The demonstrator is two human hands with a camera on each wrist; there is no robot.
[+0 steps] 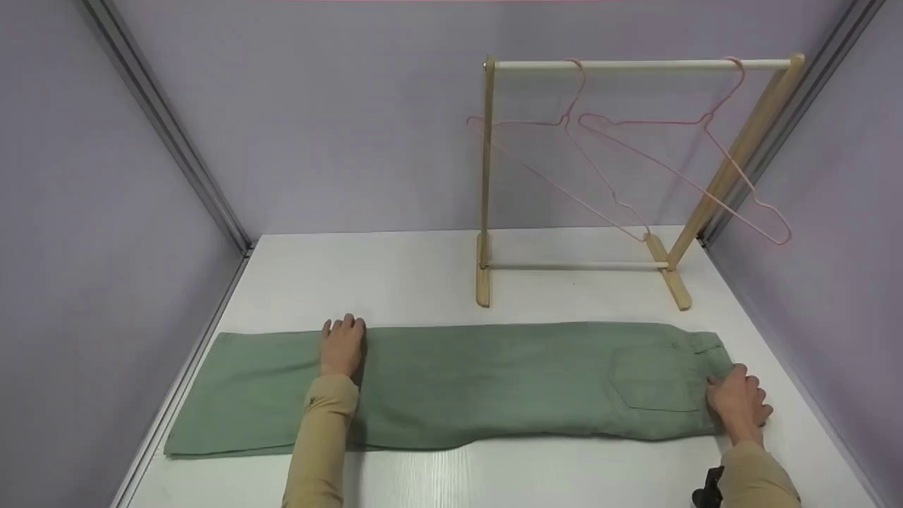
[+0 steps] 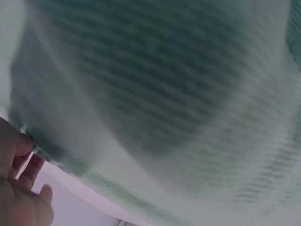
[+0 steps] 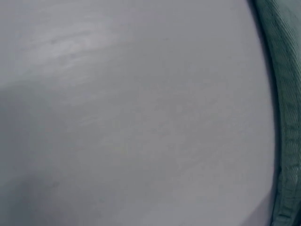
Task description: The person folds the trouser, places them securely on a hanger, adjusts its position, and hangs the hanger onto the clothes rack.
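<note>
A pair of green trousers (image 1: pixel 494 381), folded lengthwise, lies flat across the white table with the waistband at the right and the hems at the left. My left hand (image 1: pixel 342 346) reaches over the leg part and pinches its far edge. In the left wrist view, the fingertips of this left hand (image 2: pixel 23 174) meet at the cloth's edge, and the green cloth (image 2: pixel 155 84) fills most of the picture. At the waist end, my right hand (image 1: pixel 737 402) grips the waistband, thumb on top. The right wrist view shows only the waistband (image 3: pixel 288 113), without the hand.
Behind the trousers stands a wooden rack (image 1: pixel 485 176) with a white top rail (image 1: pixel 649 65). Two pink hangers, one at the left (image 1: pixel 564 121) and one at the right (image 1: pixel 705 121), hang from it. Grey walls (image 1: pixel 353 127) enclose the white table (image 1: pixel 367 275) at the back and sides.
</note>
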